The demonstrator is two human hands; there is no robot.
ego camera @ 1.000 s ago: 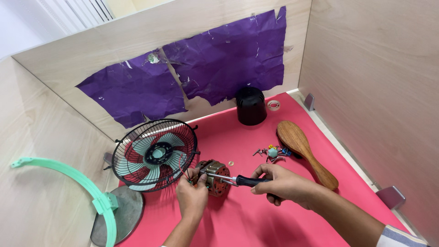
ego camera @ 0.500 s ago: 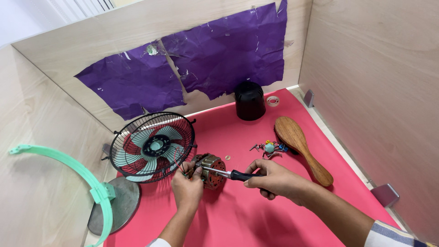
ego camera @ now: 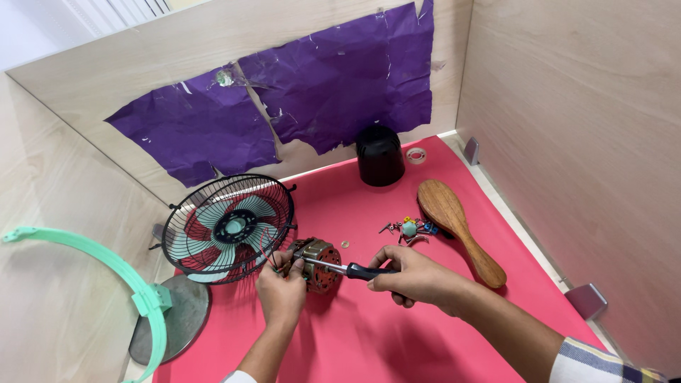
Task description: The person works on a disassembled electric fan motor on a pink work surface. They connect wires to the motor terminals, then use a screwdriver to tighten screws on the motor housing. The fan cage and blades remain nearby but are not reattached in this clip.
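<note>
The left hand (ego camera: 282, 291) is closed around a small copper-wound motor (ego camera: 317, 264) resting on the red mat (ego camera: 369, 340); the right hand (ego camera: 415, 278) grips the black handle of a screwdriver (ego camera: 347, 269), whose shaft lies nearly level with its tip at the motor's top. For good purchase, the tip should sit square in the screw and the motor be held firm against turning. Just beyond the right hand lie loose screws and small parts (ego camera: 409, 228) and a wooden brush (ego camera: 457, 227). Beyond the left hand stands a caged fan head (ego camera: 228, 228); farthest off, a black cap (ego camera: 379, 154).
</note>
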